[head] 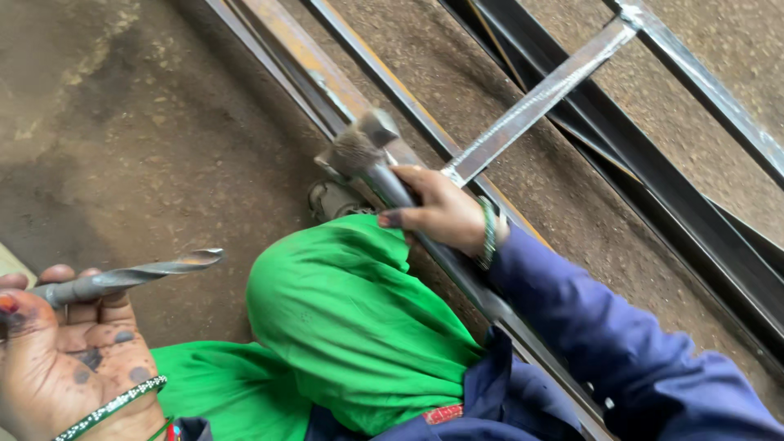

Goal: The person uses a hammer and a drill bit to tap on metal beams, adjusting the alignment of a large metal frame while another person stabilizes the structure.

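Fingers: right hand point(445, 214) wrapped around hammer point(367, 155) handle, head poised just above steel frame point(523, 110) | left hand point(69, 359) grips drill bit point(135, 276), tip well clear of frame | progress: nothing struck yet, judging by raised tools

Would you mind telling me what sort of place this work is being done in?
Probably a metal fabrication or welding workshop: long steel bars form a frame on a bare dirt floor, the right hand holds a hammer, the left hand a large drill bit.

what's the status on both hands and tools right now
Left hand gripping large drill bit, tip pointing right. Right hand holding hammer near steel frame. Green-clad knee between them.
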